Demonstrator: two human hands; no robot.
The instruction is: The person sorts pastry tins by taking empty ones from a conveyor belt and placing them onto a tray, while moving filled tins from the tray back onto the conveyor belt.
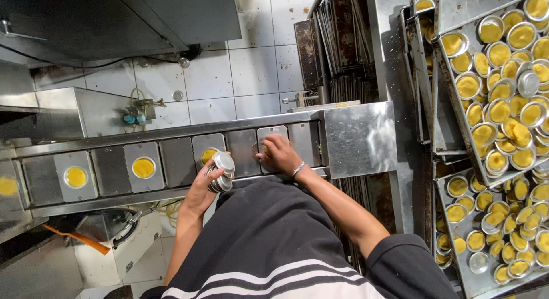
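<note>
I am looking into a commercial bakery's production room. A steel conveyor of square plates runs across white wall tiles. Right of the conveyor, metal trays hold many round tins of yellow dough. Behind the conveyor's right end, dark baking sheets stand stacked upright.

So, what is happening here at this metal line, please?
A person stands at a metal conveyor with square plates. The left hand holds a stack of small round tins. The right hand presses on one plate. Two plates further left carry yellow-filled tins. Trays of filled tins stand at the right.
</note>
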